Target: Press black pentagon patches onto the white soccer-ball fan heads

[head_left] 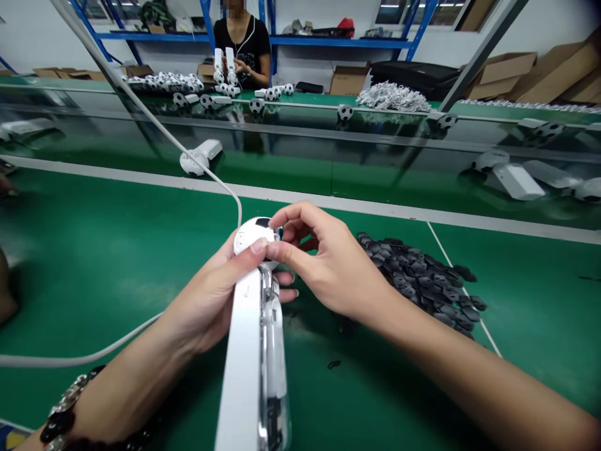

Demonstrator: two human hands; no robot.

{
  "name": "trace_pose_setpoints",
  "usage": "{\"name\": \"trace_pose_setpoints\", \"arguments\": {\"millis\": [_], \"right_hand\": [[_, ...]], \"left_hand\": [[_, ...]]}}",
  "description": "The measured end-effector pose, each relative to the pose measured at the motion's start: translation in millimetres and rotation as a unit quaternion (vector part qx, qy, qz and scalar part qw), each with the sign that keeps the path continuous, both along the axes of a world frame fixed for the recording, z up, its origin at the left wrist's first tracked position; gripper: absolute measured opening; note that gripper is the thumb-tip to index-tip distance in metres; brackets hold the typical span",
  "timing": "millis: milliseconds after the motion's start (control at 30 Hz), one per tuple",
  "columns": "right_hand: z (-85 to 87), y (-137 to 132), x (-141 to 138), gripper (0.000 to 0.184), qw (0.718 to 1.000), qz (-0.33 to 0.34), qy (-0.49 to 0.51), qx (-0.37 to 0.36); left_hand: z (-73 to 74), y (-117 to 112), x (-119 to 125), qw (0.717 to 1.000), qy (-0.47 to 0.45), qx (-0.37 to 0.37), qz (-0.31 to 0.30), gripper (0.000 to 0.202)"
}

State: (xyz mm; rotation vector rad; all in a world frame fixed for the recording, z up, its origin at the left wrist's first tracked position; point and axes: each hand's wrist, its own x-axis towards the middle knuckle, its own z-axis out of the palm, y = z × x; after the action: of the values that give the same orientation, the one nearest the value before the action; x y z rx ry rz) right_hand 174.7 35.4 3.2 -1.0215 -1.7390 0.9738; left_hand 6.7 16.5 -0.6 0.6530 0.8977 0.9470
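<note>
My left hand (213, 291) is closed around a white device (240, 357) with a round, football-patterned head (250, 239). Its long white body points down toward me, and a clear casing along its right side shows parts inside. The left thumb presses on the ball-like head, while other fingers reach out from behind. My right hand (333, 260) is pinched against the head's right side, next to a black patch. Whatever lies between its fingertips is hidden. Right of this hand, a heap of small black pieces (417, 282) lies on the green table (117, 250).
A white cable (201, 166) runs down behind the device. Beyond the pale rail (291, 193), a dark belt (291, 160) carries similar devices, one a football-headed unit (195, 161). Across it, a person (241, 47) handles white units near a white heap (394, 97). A small black piece (333, 364) lies nearby.
</note>
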Motion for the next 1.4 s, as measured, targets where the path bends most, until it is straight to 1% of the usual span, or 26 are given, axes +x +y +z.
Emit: {"name": "trace_pose_setpoints", "arguments": {"millis": [67, 100, 200, 233, 267, 333, 400, 467, 533, 600, 667, 767, 933, 1000, 1067, 1100, 1167, 1200, 1233, 1267, 1333, 1367, 1400], "right_hand": [[-3.7, 2, 0, 0.016, 1.000, 0.003, 0.018, 0.012], [-4.7, 2, 0, 0.023, 0.999, 0.011, 0.030, 0.007], [-4.1, 3, 0, 0.054, 0.997, 0.051, 0.047, -0.046], [-2.9, 3, 0, 0.062, 0.995, 0.061, 0.043, -0.066], [-1.5, 2, -1, 0.067, 0.994, 0.069, 0.038, -0.082], [0.9, 1, -1, 0.065, 0.990, 0.078, 0.040, -0.110], [2.5, -1, -1, 0.061, 0.986, 0.089, 0.062, -0.125], [3.7, -2, -1, 0.060, 0.985, 0.105, 0.083, -0.108], [4.8, -4, -1, 0.058, 0.986, 0.118, 0.089, -0.078], [6.2, -5, -2, 0.056, 0.987, 0.124, 0.082, -0.060], [6.8, -7, -4, 0.054, 0.989, 0.121, 0.069, -0.048], [3.9, -8, -8, 0.051, 0.994, 0.098, 0.048, 0.000], [-5.8, -13, -14, 0.049, 0.991, 0.067, 0.055, 0.098], [-5.6, -12, -15, 0.050, 0.990, 0.058, 0.052, 0.120], [-1.7, -7, -13, 0.049, 0.991, 0.058, 0.048, 0.110], [1.1, -1, -11, 0.047, 0.992, 0.076, 0.044, 0.086], [5.8, 14, -3, 0.036, 0.992, 0.118, 0.035, 0.027], [6.9, 23, 2, 0.031, 0.993, 0.118, 0.007, 0.011], [6.8, 32, 8, 0.030, 0.994, 0.098, -0.042, 0.011], [5.3, 40, 13, 0.030, 0.992, 0.061, -0.104, 0.023], [-0.8, 51, 20, 0.026, 0.970, -0.013, -0.236, 0.054], [-4.8, 54, 21, 0.022, 0.956, -0.021, -0.287, 0.062], [-8.8, 55, 20, 0.019, 0.945, -0.010, -0.321, 0.065]], "left_hand": [[0.1, 0, -2, 1.000, -0.003, -0.026, -0.016, 0.058], [-0.2, 0, -3, 0.999, -0.006, -0.035, -0.023, 0.058], [-1.0, 0, -3, 0.999, -0.020, -0.036, -0.028, 0.059], [-0.5, -1, -2, 0.999, -0.020, -0.035, -0.029, 0.062], [0.6, -1, -1, 0.999, -0.015, -0.037, -0.033, 0.066], [4.1, -3, 1, 0.999, -0.006, -0.020, -0.034, 0.071], [7.5, -6, 2, 0.999, 0.003, 0.038, -0.014, 0.068], [8.5, -9, 3, 0.993, 0.022, 0.116, 0.022, 0.070], [6.9, -11, 2, 0.982, 0.056, 0.174, 0.045, 0.080], [3.7, -11, 1, 0.973, 0.091, 0.206, 0.050, 0.085], [0.3, -11, 0, 0.966, 0.114, 0.228, 0.052, 0.085], [-4.3, -12, 1, 0.956, 0.141, 0.250, 0.065, 0.078], [-9.4, -15, 1, 0.948, 0.147, 0.281, 0.035, 0.065], [-9.9, -14, -1, 0.944, 0.146, 0.292, 0.039, 0.064], [-8.8, -11, -3, 0.944, 0.134, 0.297, 0.051, 0.066], [-7.4, -9, -4, 0.952, 0.115, 0.281, 0.045, 0.065], [-3.2, -4, -5, 0.976, 0.057, 0.209, 0.001, 0.059], [-0.8, -1, -6, 0.985, 0.025, 0.172, -0.013, 0.058], [1.5, 1, -7, 0.989, -0.001, 0.145, -0.013, 0.059], [3.5, 3, -7, 0.991, -0.018, 0.133, 0.001, 0.060], [5.9, 5, -7, 0.991, -0.026, 0.124, 0.049, 0.060], [6.4, 6, -6, 0.991, -0.020, 0.117, 0.068, 0.058], [6.5, 7, -6, 0.992, -0.010, 0.103, 0.076, 0.057]]}}
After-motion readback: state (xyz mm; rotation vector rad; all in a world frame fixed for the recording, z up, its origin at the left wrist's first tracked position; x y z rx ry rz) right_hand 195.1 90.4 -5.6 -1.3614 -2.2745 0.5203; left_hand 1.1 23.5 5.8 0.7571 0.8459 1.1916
